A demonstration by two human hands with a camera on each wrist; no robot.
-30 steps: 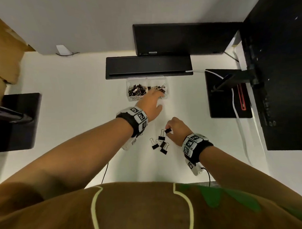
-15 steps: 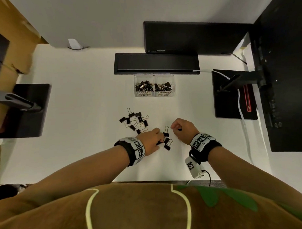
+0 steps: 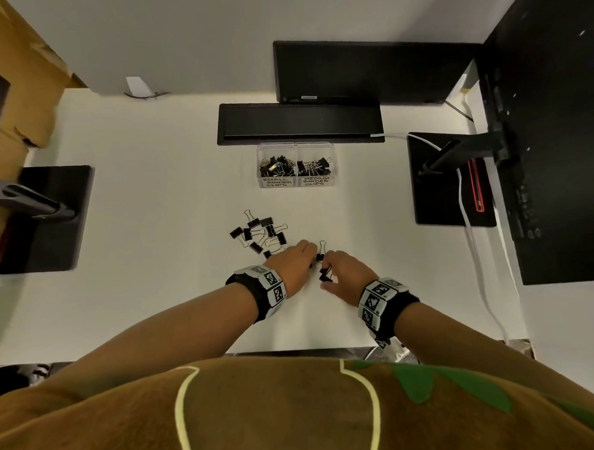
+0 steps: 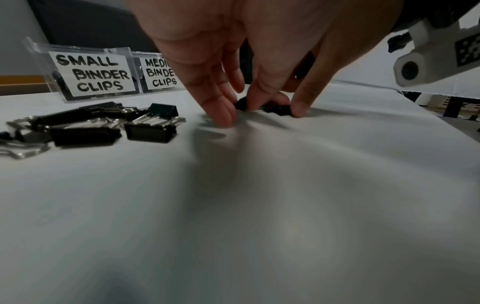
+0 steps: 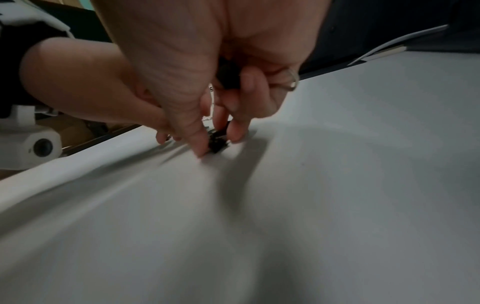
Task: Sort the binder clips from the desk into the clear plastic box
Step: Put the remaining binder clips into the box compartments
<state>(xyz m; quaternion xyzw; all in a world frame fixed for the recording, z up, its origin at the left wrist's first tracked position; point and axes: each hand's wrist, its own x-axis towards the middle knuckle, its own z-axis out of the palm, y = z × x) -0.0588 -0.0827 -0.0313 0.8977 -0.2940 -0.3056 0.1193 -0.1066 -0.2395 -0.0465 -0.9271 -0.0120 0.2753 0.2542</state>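
Observation:
A clear two-compartment plastic box (image 3: 294, 147) labelled small and medium binder clips stands mid-desk, both halves holding black clips. A loose pile of medium clips (image 3: 259, 236) lies left of my hands, and it appears again in the left wrist view as the pile (image 4: 103, 127) beside the box (image 4: 96, 74). My left hand (image 3: 312, 258) reaches down, thumb and fingers pinching a small black clip (image 4: 275, 108) on the desk. My right hand (image 5: 218, 144) keeps one clip (image 5: 228, 76) curled in its palm while thumb and forefinger pinch another small clip (image 5: 217, 144) on the desk.
A black bar (image 3: 300, 122) and a monitor (image 3: 367, 71) stand behind the box. Black stand bases sit at the left (image 3: 39, 217) and the right (image 3: 449, 179), with a white cable (image 3: 475, 252) along the right side. The desk's front edge is just below my wrists.
My left hand came back from the box to the small clips near the front. My right hand, holding a clip, dropped onto the same small group.

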